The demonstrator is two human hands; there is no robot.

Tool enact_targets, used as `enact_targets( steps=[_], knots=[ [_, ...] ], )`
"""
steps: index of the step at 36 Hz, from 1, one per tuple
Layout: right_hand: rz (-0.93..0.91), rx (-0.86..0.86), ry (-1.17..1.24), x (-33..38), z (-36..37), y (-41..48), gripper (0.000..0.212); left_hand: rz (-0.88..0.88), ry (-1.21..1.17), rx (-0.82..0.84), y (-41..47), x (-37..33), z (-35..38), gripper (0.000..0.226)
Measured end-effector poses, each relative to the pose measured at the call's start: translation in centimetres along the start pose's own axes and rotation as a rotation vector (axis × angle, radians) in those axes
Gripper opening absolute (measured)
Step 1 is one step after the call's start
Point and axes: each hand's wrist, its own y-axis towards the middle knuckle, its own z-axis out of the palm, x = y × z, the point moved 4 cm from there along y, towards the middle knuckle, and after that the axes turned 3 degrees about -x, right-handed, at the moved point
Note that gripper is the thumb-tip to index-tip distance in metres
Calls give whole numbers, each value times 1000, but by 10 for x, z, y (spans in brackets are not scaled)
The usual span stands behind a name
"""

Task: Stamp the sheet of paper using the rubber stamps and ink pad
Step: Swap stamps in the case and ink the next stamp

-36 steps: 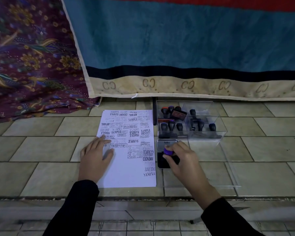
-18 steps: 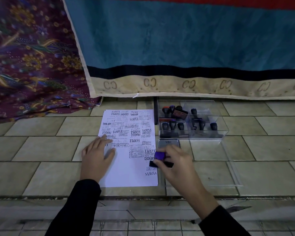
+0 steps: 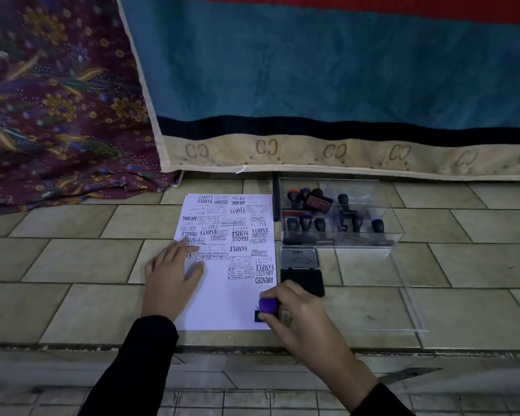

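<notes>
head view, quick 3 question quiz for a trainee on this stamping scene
1. True or false: the right hand grips a purple-topped stamp at the near right corner of the paper.
2. Where is the open ink pad? A) on the paper B) on the floor right of the paper, in front of the clear box C) inside the box
3. In a few words: what is the left hand doing?

Key
1. True
2. B
3. It rests flat on the paper's left side, fingers straight.
</notes>
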Motion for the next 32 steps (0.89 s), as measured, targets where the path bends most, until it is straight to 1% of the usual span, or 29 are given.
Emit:
enact_targets(
  steps=[2, 5, 10, 15, 20, 22, 25, 29, 32],
  knots=[
    [-15, 1, -10, 1, 0, 0, 20, 1, 1, 4, 0, -1, 0, 37],
    [-32, 3, -30, 3, 3, 0, 17, 4, 9, 7, 0, 0, 0, 29],
    [-28, 12, -48, 5, 4, 4, 11, 6, 6, 0, -1, -2, 0, 29],
    [14, 18, -46, 2, 3, 13, 13, 8, 8, 4, -1, -2, -1, 29],
    [-13, 36, -40, 1, 6, -3, 16, 7, 12, 8, 0, -1, 0, 30],
    [-11, 17, -18, 0, 6, -3, 15, 9, 15, 9, 0, 0, 1, 30],
    [31, 5, -1, -4, 5, 8, 15, 7, 16, 8, 0, 0, 2, 30],
    [96, 56, 40, -9, 5, 17, 17, 8, 14, -1, 0, -1, 1, 29],
    [198, 74, 137, -17, -2, 22, 23, 7, 16, 2, 0, -1, 0, 33]
  ],
)
